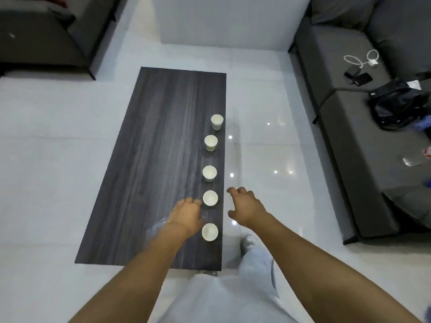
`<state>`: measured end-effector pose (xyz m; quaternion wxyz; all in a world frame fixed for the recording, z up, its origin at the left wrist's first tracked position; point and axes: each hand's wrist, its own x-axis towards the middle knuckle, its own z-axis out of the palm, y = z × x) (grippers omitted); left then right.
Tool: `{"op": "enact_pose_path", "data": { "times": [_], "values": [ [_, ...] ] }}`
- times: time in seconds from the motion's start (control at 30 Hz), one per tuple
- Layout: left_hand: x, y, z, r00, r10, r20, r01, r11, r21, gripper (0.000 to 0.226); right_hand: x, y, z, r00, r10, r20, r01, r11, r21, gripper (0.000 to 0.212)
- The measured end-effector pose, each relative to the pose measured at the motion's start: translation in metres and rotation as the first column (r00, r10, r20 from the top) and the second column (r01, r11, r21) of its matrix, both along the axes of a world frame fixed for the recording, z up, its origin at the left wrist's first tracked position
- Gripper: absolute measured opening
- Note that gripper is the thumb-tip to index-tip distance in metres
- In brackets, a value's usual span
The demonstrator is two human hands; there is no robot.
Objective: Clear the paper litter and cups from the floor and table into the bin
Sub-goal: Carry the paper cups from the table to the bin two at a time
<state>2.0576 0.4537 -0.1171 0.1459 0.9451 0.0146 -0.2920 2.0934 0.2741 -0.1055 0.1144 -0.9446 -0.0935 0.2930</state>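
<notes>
Several white paper cups stand upright in a row along the right edge of the dark wooden table [154, 159]: the nearest cup [210, 232], the second cup [210, 198], a third cup [209, 172] and more beyond. My left hand [187, 215] hovers over the table just left of the two nearest cups, fingers loosely bent, holding nothing. My right hand [245, 206] is spread in the air to the right of the table edge, level with the second cup, fingers apart and empty. No bin or paper litter is in view.
A grey sofa [363, 136] runs along the right, carrying a black bag [396, 103], phones and a white cable. Another dark sofa [42, 36] stands at the back left. Glossy white floor tiles [268, 148] surround the table. My legs and shoe are below the table's near edge.
</notes>
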Motion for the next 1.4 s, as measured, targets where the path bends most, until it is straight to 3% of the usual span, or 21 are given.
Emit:
{"op": "enact_pose_path", "data": {
  "times": [0.27, 0.57, 0.83, 1.13, 1.23, 1.4],
  "values": [
    [0.014, -0.007, -0.034, 0.921, 0.37, -0.126, -0.375, 0.927, -0.021, 0.05, 0.078, 0.026, -0.037, 0.921, 0.375, -0.106, -0.38, 0.925, -0.027, 0.051],
    [0.007, -0.042, -0.092, 0.722, 0.64, -0.263, -0.659, 0.752, 0.02, 0.046, 0.13, 0.037, -0.1, 0.758, 0.621, -0.199, -0.637, 0.77, -0.024, 0.06],
    [-0.005, -0.072, -0.178, 0.594, 0.769, -0.238, -0.787, 0.616, 0.025, 0.048, 0.139, 0.047, -0.194, 0.686, 0.702, -0.192, -0.72, 0.694, -0.036, 0.059],
    [-0.019, -0.102, -0.28, 0.672, 0.709, -0.214, -0.721, 0.692, 0.027, 0.067, 0.115, 0.055, -0.292, 0.615, 0.766, -0.186, -0.787, 0.612, -0.083, 0.076],
    [-0.026, -0.101, -0.285, 0.666, 0.729, -0.156, -0.734, 0.678, 0.032, 0.065, 0.108, 0.052, -0.3, 0.607, 0.777, -0.166, -0.795, 0.6, -0.092, 0.071],
    [-0.046, -0.08, -0.259, 0.573, 0.813, -0.102, -0.817, 0.577, 0.013, 0.062, 0.088, 0.064, -0.272, 0.569, 0.799, -0.192, -0.822, 0.559, -0.107, 0.07]
  ]
}}
